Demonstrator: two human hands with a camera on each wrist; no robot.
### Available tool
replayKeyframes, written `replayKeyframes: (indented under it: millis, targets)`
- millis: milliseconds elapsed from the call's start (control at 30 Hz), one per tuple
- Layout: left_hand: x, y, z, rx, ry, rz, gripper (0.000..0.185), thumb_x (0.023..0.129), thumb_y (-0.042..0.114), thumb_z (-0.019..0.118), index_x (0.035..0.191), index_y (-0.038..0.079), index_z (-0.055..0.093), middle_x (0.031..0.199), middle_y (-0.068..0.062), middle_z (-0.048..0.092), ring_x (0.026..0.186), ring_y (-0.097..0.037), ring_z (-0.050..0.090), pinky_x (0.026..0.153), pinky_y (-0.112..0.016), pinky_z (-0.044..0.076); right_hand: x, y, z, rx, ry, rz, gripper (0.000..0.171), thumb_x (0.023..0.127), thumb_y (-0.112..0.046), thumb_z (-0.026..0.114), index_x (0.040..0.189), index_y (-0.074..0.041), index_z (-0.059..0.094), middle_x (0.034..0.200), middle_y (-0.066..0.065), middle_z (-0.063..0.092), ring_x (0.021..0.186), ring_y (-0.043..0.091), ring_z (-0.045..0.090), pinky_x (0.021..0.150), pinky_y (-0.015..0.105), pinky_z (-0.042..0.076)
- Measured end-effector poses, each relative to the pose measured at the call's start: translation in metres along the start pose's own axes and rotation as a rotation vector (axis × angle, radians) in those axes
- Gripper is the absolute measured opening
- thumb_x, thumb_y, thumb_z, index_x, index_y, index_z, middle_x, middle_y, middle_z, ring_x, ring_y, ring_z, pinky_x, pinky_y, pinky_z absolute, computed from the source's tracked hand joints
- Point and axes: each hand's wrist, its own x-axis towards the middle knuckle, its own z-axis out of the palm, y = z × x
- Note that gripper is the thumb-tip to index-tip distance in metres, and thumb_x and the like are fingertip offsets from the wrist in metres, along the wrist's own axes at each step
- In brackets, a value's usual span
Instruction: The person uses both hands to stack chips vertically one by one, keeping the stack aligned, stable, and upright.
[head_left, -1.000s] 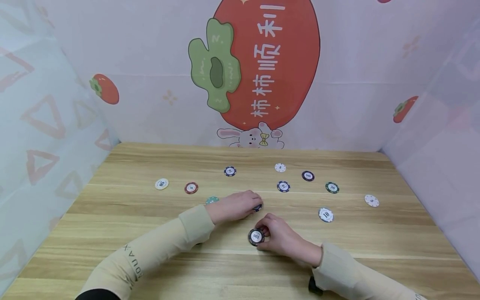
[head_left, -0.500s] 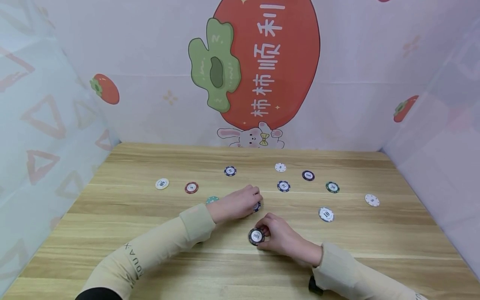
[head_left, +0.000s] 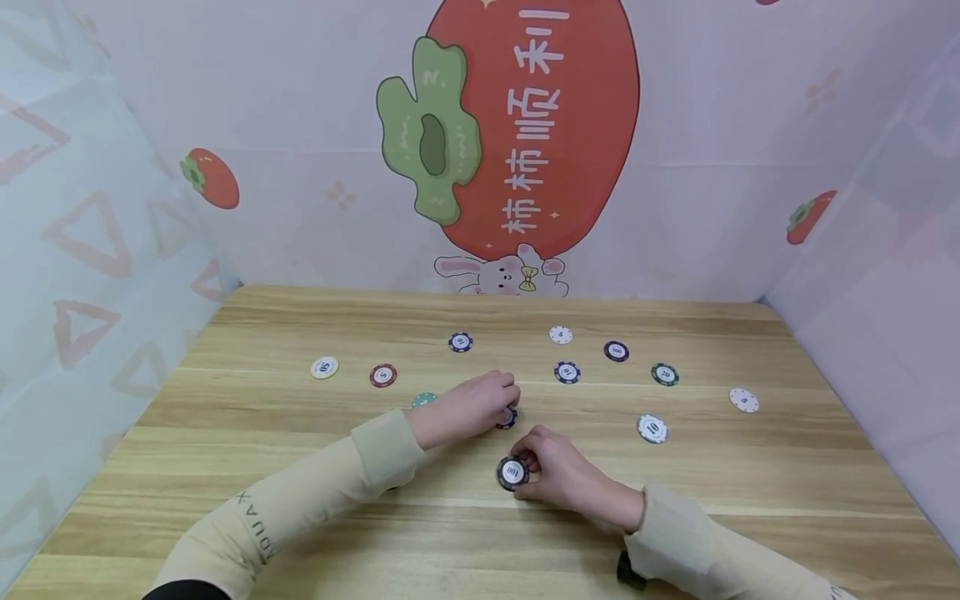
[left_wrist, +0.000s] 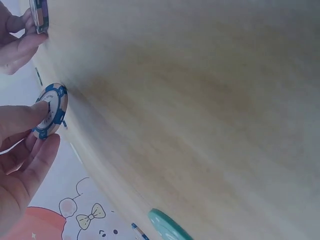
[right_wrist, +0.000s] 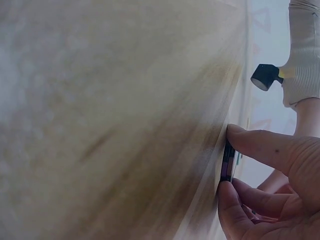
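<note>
My left hand point(head_left: 501, 407) pinches a blue-and-white chip point(head_left: 507, 417) near the middle of the wooden table point(head_left: 247, 467). In the left wrist view this blue chip point(left_wrist: 50, 111) stands tilted on its edge, held between thumb and fingers. Just nearer to me, my right hand point(head_left: 527, 468) pinches a black chip marked 100 point(head_left: 512, 472), also upright on its edge. The right wrist view shows that dark chip point(right_wrist: 228, 162) edge-on between thumb and forefinger. The two hands lie close together but apart.
Several loose chips lie flat further back: a white one point(head_left: 324, 367), a red one point(head_left: 382, 376), a teal one point(head_left: 423, 400) by my left wrist, a purple one point(head_left: 616, 351), a green one point(head_left: 664, 374), a pale blue 10 point(head_left: 652, 428). Printed walls enclose three sides.
My left hand has drawn the blue chip slightly left and toward me. The right hand and its 100 chip have stayed put.
</note>
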Motion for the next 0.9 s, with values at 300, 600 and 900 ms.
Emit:
replayKeyframes:
  millis: [300,600,900]
  targets:
    - [-0.006,-0.001,-0.004,-0.025,0.008,0.003,0.005,0.085,0.012,0.063,0.089,0.011,0.063,0.082,0.002,0.057,0.074,-0.01,0.053,0.068,-0.021,0.046,0.0,-0.001,0.0,0.008,-0.003,-0.003,0.035,0.065,-0.009,0.08,0.095,-0.003,0.063,0.087,-0.001,0.051,0.076,0.01,0.048,0.066,0.022,0.043]
    - [-0.015,0.001,-0.007,-0.033,0.006,0.06,0.003,0.085,0.013,0.063,0.084,0.011,0.063,0.078,0.003,0.055,0.07,-0.008,0.05,0.064,-0.019,0.044,-0.001,-0.002,0.0,0.011,0.003,-0.015,0.035,0.064,-0.007,0.08,0.094,-0.002,0.062,0.087,0.0,0.051,0.076,0.012,0.048,0.066,0.023,0.043]
    - [-0.027,0.007,-0.011,-0.097,-0.011,0.037,0.004,0.084,0.014,0.065,0.085,0.012,0.062,0.078,0.005,0.055,0.069,-0.006,0.051,0.064,-0.018,0.044,-0.001,-0.002,0.001,0.002,0.012,-0.029,0.034,0.064,-0.008,0.08,0.093,-0.002,0.062,0.086,0.0,0.052,0.076,0.012,0.048,0.065,0.022,0.043]
